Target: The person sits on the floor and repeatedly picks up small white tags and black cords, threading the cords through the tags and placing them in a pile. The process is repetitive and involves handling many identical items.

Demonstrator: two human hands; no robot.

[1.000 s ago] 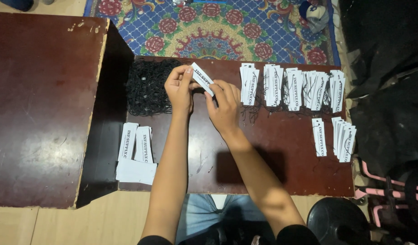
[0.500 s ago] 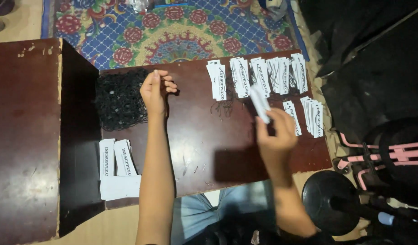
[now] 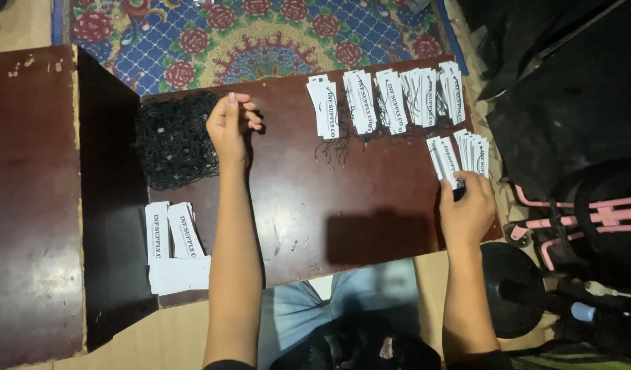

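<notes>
The white paper tags [image 3: 458,156] at the right of the frame, fanned in a short overlapping row on the dark brown low table [image 3: 343,199], are judged to be very light, thin and easily bent or creased, so a gentle pinch at one narrow end, flat between thumb and fingertip, would seem the safest hold; a smooth card face may also slide on its neighbours. The right hand [image 3: 466,205] is laid at the lower end of this row, its fingers curled and touching the tags; whether one is actually pinched cannot be told. The left hand [image 3: 230,127], left of centre in the upper half, is loosely curled with fingertips drawn together beside the black string pile [image 3: 175,140]; a thin string may be pinched there, but this cannot be made out. The pile is seen as a dark tangled mass of fine looped cords, judged soft, limp and prone to snagging, so a single strand would best be picked from its edge. Across the upper middle, further bundles of tags [image 3: 384,99] with dark print are laid side by side, thin black strings trailing below them. At lower left, more white tags [image 3: 175,250] are stacked without strings.
</notes>
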